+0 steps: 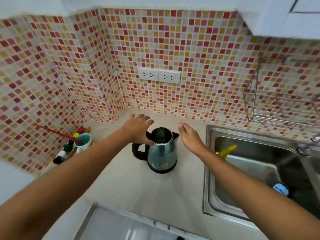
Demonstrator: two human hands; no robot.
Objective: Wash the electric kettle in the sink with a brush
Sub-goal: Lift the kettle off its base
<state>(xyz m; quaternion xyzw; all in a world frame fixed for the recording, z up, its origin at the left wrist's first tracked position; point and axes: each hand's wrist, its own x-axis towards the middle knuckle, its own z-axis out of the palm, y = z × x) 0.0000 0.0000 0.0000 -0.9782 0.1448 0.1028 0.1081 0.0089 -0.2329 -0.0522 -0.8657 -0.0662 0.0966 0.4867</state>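
A steel electric kettle (162,153) with a black handle, base and spout stands upright on the beige counter, its top open. My left hand (137,129) hovers over the kettle's rear left rim, fingers spread, the thumb touching near the lid hinge. My right hand (190,137) is open just right of the spout, not touching it. The steel sink (242,135) lies to the right. A yellow brush-like thing (225,150) pokes up at the sink's left edge, partly hidden by my right forearm.
A mug (84,142) and several small bottles stand at the counter's left beside the tiled wall. A wire rack (270,116) hangs above the sink. A tap (310,142) is at the sink's right. A blue object (281,188) lies in the basin. Wall sockets (159,76) sit behind the kettle.
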